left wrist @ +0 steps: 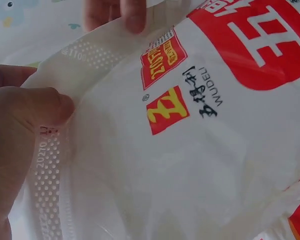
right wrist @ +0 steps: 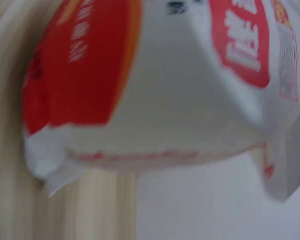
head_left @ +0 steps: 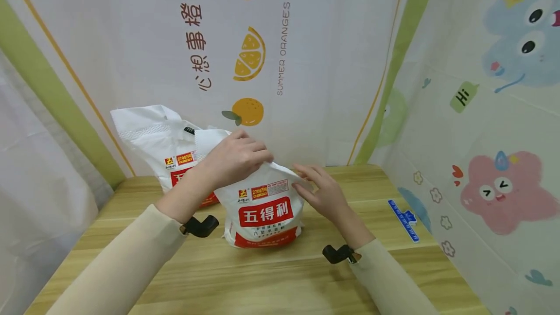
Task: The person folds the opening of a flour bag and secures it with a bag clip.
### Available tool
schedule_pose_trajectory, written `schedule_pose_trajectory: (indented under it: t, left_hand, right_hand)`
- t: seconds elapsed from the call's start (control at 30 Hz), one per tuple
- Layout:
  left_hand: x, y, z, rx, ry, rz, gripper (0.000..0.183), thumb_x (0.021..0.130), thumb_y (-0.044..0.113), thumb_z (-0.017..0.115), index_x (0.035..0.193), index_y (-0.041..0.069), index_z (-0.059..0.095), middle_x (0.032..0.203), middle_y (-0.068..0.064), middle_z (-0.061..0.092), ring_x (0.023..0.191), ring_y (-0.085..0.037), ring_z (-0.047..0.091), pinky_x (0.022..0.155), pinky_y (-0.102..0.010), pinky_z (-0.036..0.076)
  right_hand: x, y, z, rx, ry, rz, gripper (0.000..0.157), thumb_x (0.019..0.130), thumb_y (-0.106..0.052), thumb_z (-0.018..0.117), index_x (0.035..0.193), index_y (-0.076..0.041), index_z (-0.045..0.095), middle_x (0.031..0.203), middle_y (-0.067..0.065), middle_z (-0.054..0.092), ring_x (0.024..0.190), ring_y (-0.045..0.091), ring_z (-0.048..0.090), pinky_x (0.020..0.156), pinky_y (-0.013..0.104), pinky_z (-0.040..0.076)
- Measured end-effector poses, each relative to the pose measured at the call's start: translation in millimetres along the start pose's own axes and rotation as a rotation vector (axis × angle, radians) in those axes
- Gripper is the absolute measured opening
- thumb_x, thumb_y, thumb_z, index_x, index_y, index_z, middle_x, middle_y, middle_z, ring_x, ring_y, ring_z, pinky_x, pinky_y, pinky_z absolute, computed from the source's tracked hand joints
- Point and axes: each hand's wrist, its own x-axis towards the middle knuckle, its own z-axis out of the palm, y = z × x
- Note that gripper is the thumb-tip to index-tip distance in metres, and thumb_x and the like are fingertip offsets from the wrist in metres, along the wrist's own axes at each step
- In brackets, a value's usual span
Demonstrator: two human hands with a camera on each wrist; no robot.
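A white flour bag [head_left: 262,222] with red printed panels stands upright on the wooden table, its top gathered up and slanting. My left hand [head_left: 234,159] grips its top edge; in the left wrist view the thumb of that hand [left wrist: 27,115] presses on the front near a perforated strip. At the bag's upper right corner, my right hand [head_left: 325,193] pinches the edge, thumb in front and fingers behind. The right wrist view shows the flour bag's side [right wrist: 180,110], blurred, with only a sliver of the hand at the right border.
A second flour bag [head_left: 150,142] of the same print stands behind and to the left, partly hidden by my left arm. On the right side of the table [head_left: 358,208] lies a blue decorated strip [head_left: 404,221]. Printed curtains [head_left: 328,86] hang behind and along the sides.
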Motion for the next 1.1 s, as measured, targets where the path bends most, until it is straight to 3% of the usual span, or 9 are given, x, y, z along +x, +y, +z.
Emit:
schedule_pose_trajectory:
  t: [0.17,0.3,0.5,0.77,0.93,1.1]
  left_hand:
    - [0.0,2.0,2.1,-0.010,0.028,-0.016,0.016,0.081,0.011,0.085,0.089,0.016,0.072,0.086,0.003,0.075,0.080,-0.017,0.069,0.080,-0.036,0.051]
    - [-2.1,1.6,1.5,-0.020,0.057,-0.013,0.018,0.078,0.013,0.088,0.085,0.016,0.072,0.085,0.001,0.074,0.080,-0.018,0.069,0.078,-0.036,0.050]
    - [0.5,-1.8,1.5,-0.070,0.056,-0.020,0.016,0.078,0.011,0.088,0.085,0.015,0.075,0.085,0.001,0.074,0.078,-0.017,0.068,0.076,-0.036,0.049]
    - [-1.3,-5.0,1.4,-0.139,0.008,-0.041,0.016,0.078,0.011,0.088,0.089,0.014,0.077,0.091,0.000,0.075,0.084,-0.018,0.069,0.079,-0.037,0.050]
    - [-6.2,-8.8,-4.1,-0.174,-0.017,-0.076,0.022,0.079,0.003,0.085,0.095,0.017,0.079,0.093,0.003,0.076,0.088,-0.016,0.070,0.088,-0.041,0.050]
    - [-6.9,-12.3,-6.7,-0.197,-0.014,-0.064,0.023,0.080,0.006,0.086,0.099,0.018,0.082,0.093,0.002,0.076,0.089,-0.015,0.070,0.082,-0.039,0.049]
  right_hand:
    - [22,-14,2.5,0.074,-0.023,0.007,0.031,0.092,-0.012,0.076,0.123,-0.016,0.074,0.113,0.000,0.074,0.102,0.015,0.068,0.085,0.031,0.059]
    - [21,-15,3.5,-0.048,-0.007,-0.044,0.022,0.090,-0.012,0.078,0.112,-0.019,0.077,0.102,-0.003,0.074,0.091,0.012,0.068,0.077,0.026,0.059]
    - [0,0,-0.6,-0.202,0.020,-0.101,0.031,0.088,-0.010,0.079,0.117,-0.019,0.076,0.092,-0.001,0.073,0.071,0.009,0.063,0.060,0.023,0.055]
    - [-12,7,1.2,-0.160,0.042,-0.126,0.035,0.089,-0.006,0.077,0.123,-0.016,0.075,0.087,0.002,0.072,0.065,0.008,0.059,0.055,0.018,0.050]
    - [-14,11,-4.3,-0.215,0.045,-0.147,0.043,0.087,-0.011,0.080,0.128,-0.018,0.072,0.093,0.001,0.076,0.068,0.009,0.065,0.056,0.021,0.053]
    - [-18,13,-7.5,-0.181,0.043,-0.187,0.050,0.086,-0.003,0.079,0.133,-0.016,0.069,0.098,0.004,0.077,0.070,0.012,0.068,0.058,0.023,0.056]
